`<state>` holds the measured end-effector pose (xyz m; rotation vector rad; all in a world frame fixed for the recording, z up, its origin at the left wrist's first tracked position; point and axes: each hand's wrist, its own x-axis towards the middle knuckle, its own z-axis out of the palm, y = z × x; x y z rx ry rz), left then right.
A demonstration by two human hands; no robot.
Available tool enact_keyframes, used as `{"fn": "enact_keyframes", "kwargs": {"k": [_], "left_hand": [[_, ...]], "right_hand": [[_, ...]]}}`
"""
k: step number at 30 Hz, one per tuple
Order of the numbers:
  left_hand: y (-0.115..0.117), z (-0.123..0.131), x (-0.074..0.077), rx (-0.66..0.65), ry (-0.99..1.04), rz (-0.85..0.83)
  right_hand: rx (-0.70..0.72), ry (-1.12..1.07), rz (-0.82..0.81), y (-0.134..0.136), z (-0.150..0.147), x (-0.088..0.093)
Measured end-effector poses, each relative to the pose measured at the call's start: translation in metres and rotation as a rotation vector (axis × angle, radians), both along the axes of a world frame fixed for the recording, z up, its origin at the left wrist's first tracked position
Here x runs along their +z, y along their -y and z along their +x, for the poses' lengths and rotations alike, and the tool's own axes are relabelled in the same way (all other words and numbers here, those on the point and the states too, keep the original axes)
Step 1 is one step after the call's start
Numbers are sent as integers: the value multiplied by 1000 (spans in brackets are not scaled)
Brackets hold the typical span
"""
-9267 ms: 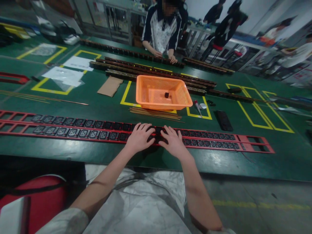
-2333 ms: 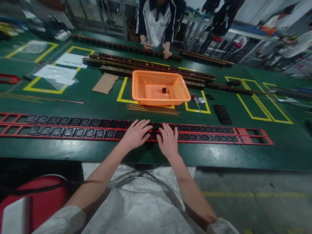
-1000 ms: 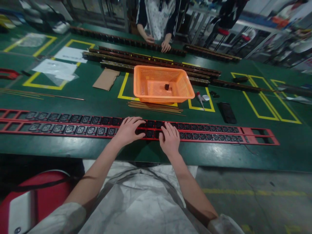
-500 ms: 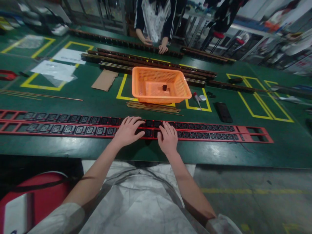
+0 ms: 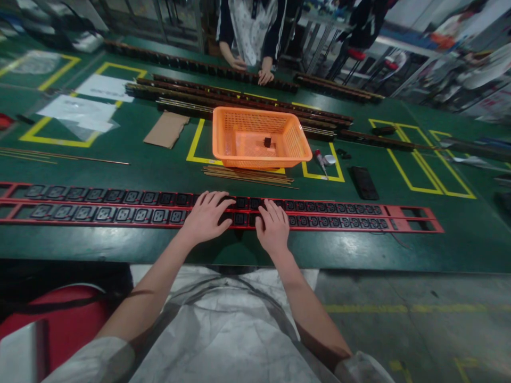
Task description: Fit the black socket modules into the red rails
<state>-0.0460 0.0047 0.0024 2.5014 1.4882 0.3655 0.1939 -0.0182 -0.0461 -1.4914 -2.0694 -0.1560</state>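
Observation:
Two long red socket strips (image 5: 339,215) lie side by side along the near part of the green table, fitted with rows of black power sockets (image 5: 104,214). My left hand (image 5: 206,217) lies across both strips left of their middle, fingers spread and thumb out to the right. Just right of it, my right hand (image 5: 273,225) rests on the strips with its fingers stretched forward. A few black sockets show between the two hands. Neither hand is wrapped round anything. The sockets under my palms and fingers are hidden.
Beyond the strips stands an orange basket (image 5: 261,160) holding a small black piece (image 5: 267,142). Thin brass-coloured rods (image 5: 247,175), a screwdriver (image 5: 321,162), a black phone (image 5: 364,183) and cardboard (image 5: 166,129) lie around it. Across the table, a person's hands (image 5: 265,77) touch a dark strip.
The view has shifted slightly, so most things sit a little further left. Both my hands stay on the strips in nearly the same pose.

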Motion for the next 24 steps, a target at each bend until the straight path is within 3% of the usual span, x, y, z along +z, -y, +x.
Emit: {"fn": "enact_keyframes", "kwargs": {"k": [24], "left_hand": [[-23, 5, 7, 78, 54, -286]], "right_hand": [[1, -4, 5, 0, 0, 0]]}}
